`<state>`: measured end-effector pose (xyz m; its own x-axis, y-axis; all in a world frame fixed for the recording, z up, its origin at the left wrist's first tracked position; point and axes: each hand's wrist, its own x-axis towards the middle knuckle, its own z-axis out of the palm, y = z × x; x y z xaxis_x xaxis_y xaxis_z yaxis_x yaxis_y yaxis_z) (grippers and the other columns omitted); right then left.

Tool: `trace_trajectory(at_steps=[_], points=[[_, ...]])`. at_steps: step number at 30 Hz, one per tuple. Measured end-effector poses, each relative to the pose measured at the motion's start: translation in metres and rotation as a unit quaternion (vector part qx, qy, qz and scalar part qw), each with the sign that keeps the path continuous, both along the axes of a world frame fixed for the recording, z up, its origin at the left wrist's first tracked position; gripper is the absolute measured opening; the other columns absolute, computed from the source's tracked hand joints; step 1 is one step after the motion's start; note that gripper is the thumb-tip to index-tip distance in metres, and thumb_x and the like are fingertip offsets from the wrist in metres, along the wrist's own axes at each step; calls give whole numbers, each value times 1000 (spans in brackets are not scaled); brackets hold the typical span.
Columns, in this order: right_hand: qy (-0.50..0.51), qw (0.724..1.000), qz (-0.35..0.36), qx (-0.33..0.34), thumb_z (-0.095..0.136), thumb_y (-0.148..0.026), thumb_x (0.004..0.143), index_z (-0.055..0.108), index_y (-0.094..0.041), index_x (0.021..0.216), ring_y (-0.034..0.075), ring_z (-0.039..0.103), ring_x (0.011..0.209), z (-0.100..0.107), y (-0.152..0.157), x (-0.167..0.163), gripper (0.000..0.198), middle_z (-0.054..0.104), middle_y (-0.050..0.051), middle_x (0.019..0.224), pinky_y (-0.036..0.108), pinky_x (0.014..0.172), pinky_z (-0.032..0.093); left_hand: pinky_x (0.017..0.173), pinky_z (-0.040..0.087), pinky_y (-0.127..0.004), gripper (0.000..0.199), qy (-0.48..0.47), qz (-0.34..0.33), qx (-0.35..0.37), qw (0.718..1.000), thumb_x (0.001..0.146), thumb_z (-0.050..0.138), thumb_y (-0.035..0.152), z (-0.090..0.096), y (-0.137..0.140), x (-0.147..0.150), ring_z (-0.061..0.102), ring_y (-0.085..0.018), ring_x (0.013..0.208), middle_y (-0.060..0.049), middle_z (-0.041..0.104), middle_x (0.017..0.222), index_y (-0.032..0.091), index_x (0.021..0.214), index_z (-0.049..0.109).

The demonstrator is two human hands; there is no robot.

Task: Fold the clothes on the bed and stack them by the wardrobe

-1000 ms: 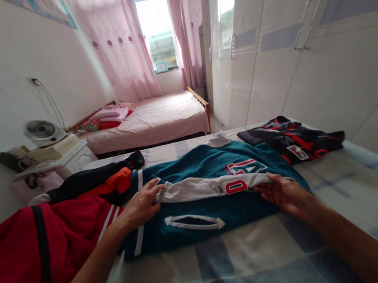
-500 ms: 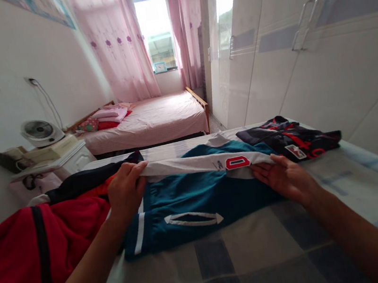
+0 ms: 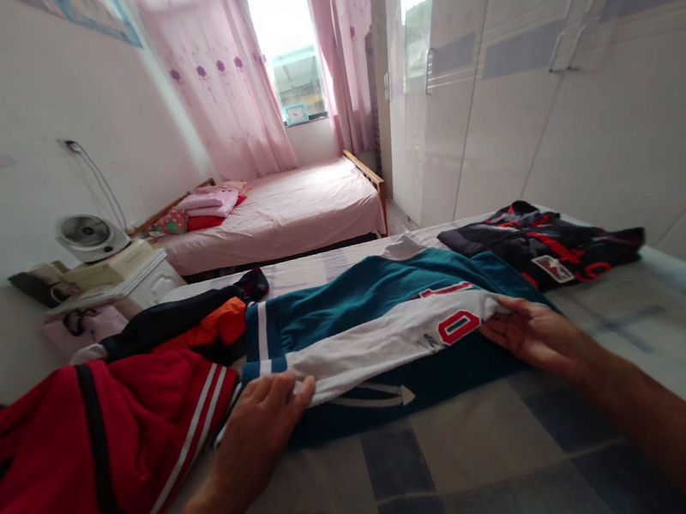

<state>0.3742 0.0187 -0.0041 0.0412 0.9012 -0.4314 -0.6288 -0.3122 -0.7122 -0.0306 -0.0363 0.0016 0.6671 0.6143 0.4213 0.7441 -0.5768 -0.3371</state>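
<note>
A teal sweatshirt (image 3: 348,291) lies spread on the bed in front of me, with a white-striped hem at its left and part of a red-and-white print showing. Its white sleeve (image 3: 363,345), bearing a red number patch, stretches across the body between my hands. At the sleeve's left end, my left hand (image 3: 264,417) is closed on the cloth, fingers over the top. My right hand (image 3: 534,331) pinches the other end, thumb above and fingers partly tucked beneath. The sleeve covers much of a white arrow-ended pocket outline.
Red clothing (image 3: 153,417) with white stripes lies at the left, beside dark and orange garments (image 3: 217,325). A folded black-and-red garment (image 3: 550,246) sits at the right. Beyond are a pink bed (image 3: 289,205), a small fan (image 3: 90,234) on a cabinet, and white wardrobes (image 3: 587,114).
Both hands have brought the white sleeve down and nearer to me, the left hand moving furthest. It now covers much of the pocket outline, and the red-and-white print has come into view.
</note>
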Motion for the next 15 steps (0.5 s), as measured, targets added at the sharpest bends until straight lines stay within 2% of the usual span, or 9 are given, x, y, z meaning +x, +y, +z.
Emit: trace_trajectory(at_steps=[3,6,9,12,15], points=[[-36,999,28,-26,40,-10,90,59,-16,97,18,70,78,-6,-17,7,20,73,8,86,36,75,59,72,48,-33,32,-1,-15,-45,999,85,42,4,2,-4,3,56,-19,80,-8,58,94,17,109,58],[-68,995,66,-40,46,-10,88,58,-14,101,22,70,85,-11,-35,18,18,72,13,93,41,81,57,73,48,-33,30,-16,-19,-45,999,85,43,6,5,-9,0,56,-19,80,-7,57,94,18,109,57],[-87,994,51,-45,45,-10,88,57,-15,97,21,70,84,-9,-40,24,15,72,11,90,39,82,57,72,47,-30,29,-19,-35,-11,999,87,41,8,6,-12,-6,56,-17,79,-7,57,96,19,110,57],[-97,994,25,-31,44,-11,90,56,-18,96,17,69,82,-9,-36,23,16,72,6,87,36,82,56,70,48,-31,32,-18,-24,47,998,89,39,8,-1,-14,-10,56,-17,77,-8,58,96,19,114,57],[-149,987,55,-17,48,-18,89,55,-20,102,17,68,86,-9,-40,22,15,71,5,94,34,79,57,72,49,-32,36,-21,-14,48,999,89,37,6,-11,-17,-12,58,-18,79,-8,59,97,20,115,57]])
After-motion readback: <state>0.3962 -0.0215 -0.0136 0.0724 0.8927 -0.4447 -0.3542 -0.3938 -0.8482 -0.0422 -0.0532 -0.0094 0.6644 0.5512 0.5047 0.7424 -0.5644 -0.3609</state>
